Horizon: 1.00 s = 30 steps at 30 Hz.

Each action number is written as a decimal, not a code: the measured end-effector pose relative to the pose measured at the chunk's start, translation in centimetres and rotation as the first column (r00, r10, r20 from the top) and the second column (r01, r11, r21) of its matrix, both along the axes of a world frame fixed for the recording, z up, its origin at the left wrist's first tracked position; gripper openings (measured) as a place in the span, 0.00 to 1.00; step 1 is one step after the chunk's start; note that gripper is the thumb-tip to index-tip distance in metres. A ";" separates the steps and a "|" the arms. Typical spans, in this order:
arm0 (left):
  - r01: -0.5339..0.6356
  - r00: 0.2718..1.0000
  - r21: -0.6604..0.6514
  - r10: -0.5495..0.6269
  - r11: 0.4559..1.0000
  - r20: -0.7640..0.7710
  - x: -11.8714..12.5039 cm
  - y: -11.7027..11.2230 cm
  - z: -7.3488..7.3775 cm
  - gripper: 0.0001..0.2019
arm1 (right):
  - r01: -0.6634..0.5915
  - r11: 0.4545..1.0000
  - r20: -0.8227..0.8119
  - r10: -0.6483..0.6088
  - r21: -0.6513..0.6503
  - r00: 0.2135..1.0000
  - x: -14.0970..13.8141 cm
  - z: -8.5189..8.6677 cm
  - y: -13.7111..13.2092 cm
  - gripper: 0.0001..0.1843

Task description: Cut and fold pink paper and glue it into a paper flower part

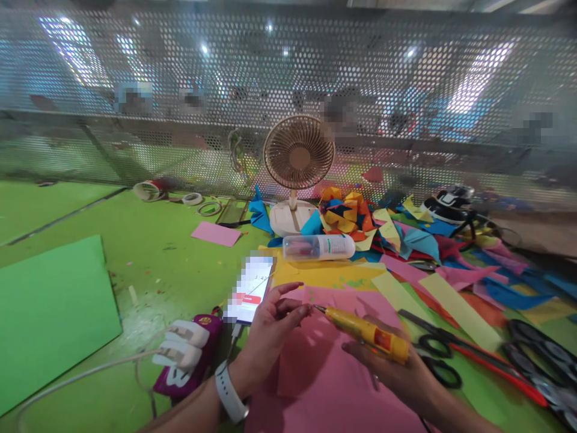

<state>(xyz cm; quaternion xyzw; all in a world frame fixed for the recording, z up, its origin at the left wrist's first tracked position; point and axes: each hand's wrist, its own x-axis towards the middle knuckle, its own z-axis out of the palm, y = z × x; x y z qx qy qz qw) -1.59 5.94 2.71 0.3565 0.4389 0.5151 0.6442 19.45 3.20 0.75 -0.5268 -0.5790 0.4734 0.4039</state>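
My right hand (pixel 383 358) is wrapped around a yellow pen-shaped tool (pixel 360 328) with a narrow metal tip that points left. My left hand (pixel 277 316), with a white band on its wrist, has thumb and fingers pinched together close to that tip. Whatever may be between those fingertips is too small to make out. Below both hands lie pink paper sheets (pixel 306 367), over a yellow sheet (pixel 288 273). Left of my left hand a lit phone (pixel 252 288) lies with a cable plugged in.
A purple power strip (pixel 210 337) with white plugs sits at left, near a green sheet (pixel 54 319). Ahead are a fan (pixel 299 153), a clear-capped bottle (pixel 320 247) and tape rolls (pixel 151 190). At right lie scissors (pixel 437 346), a red-edged tool (pixel 500 367) and paper scraps.
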 end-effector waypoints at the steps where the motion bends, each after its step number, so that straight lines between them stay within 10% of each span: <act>1: 0.002 1.000 0.000 -0.002 1.000 -0.001 0.0 0.0 0.0 0.26 | -0.011 1.000 0.013 0.012 -0.015 1.000 0.0 0.2 0.1 0.17; 8: 0.014 1.000 0.015 -0.013 1.000 -0.009 0.0 0.0 -0.1 0.26 | -0.118 0.993 0.123 0.120 -0.020 0.985 0.5 1.2 0.3 0.12; 17: 0.022 0.996 0.115 -0.011 0.993 -0.092 -0.2 0.1 0.1 0.24 | -0.318 0.876 0.523 0.092 0.362 0.848 2.2 4.7 0.2 0.07; 22: -0.054 0.996 0.017 0.055 0.998 -0.065 0.0 0.5 0.3 0.26 | -0.166 0.882 0.632 -0.174 0.440 0.755 8.6 3.8 -0.4 0.10; 26: -0.073 0.997 0.007 0.073 0.997 -0.036 -0.4 0.9 -0.2 0.24 | 0.024 0.907 0.761 -0.368 0.421 0.534 15.4 1.2 -2.7 0.13; 30: -0.109 0.994 0.001 0.109 0.994 -0.007 -0.8 1.4 -0.6 0.24 | 0.186 0.929 0.841 -0.370 0.321 0.395 20.2 -0.5 -5.6 0.11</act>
